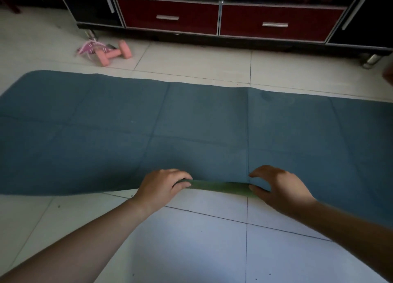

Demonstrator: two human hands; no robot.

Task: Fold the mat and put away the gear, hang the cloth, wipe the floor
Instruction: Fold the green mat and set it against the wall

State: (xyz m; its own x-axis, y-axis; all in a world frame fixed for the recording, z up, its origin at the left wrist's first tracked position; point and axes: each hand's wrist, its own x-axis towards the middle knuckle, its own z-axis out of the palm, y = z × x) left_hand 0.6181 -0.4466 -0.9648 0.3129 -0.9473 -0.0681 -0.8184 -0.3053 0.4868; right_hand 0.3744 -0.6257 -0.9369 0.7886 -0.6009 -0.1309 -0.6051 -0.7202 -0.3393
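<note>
Head view: A blue mat (191,123) is seen spread flat on the tiled floor (191,240), running from the left edge of the frame to the right. Crease lines are visible across its surface. Its near edge is lifted in the middle, and a green underside (221,187) is exposed there. The left hand (163,186) is closed on that raised edge, with the fingers (182,184) curled around it. The right hand (280,187) is placed just beside it on the same edge; its thumb is tucked under the mat and its fingers are arched over the top, so a pinch on the edge is judged to be formed, though not fully closed. Beyond the far edge of the mat, a pink dumbbell (113,53) and a pink strap or rope (88,48) are lying together on the floor, near a dark cabinet (212,17) with red drawers. No cloth is seen.

The step in hand is judged to be the first fold of the mat. The next move calls for the gripped edge to be raised and carried over to the far edge, with both hands kept level so that the edges meet squarely. The gear is untouched.
</note>
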